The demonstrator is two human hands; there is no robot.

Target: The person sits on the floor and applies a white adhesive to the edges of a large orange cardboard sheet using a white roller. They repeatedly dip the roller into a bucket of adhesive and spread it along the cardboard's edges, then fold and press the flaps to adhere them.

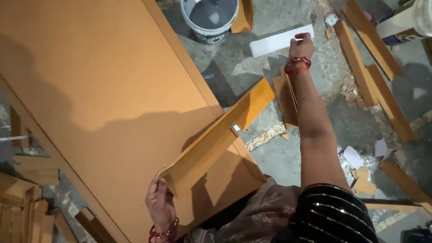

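At the lower centre of the frame, the left hand, ringed at the wrist with red bangles, grips the near end of a long folded strip of orange-brown board, fingers curled around its edge; the strip slants up toward the middle of the frame, its far end raised above the floor. The right hand, also wearing red bangles, reaches out to the upper centre-right and rests its fingertips on the end of a white rectangular strip lying flat on the grey concrete floor; whether it pinches the strip or only touches it cannot be told. Beneath the folded strip lies a large orange-brown sheet that fills the left half of the frame. Just below the outstretched wrist stands a smaller offcut of the same board. A white bucket sits at the top centre, near the sheet's edge. Long narrow strips of board and torn scraps litter the floor on the right side.
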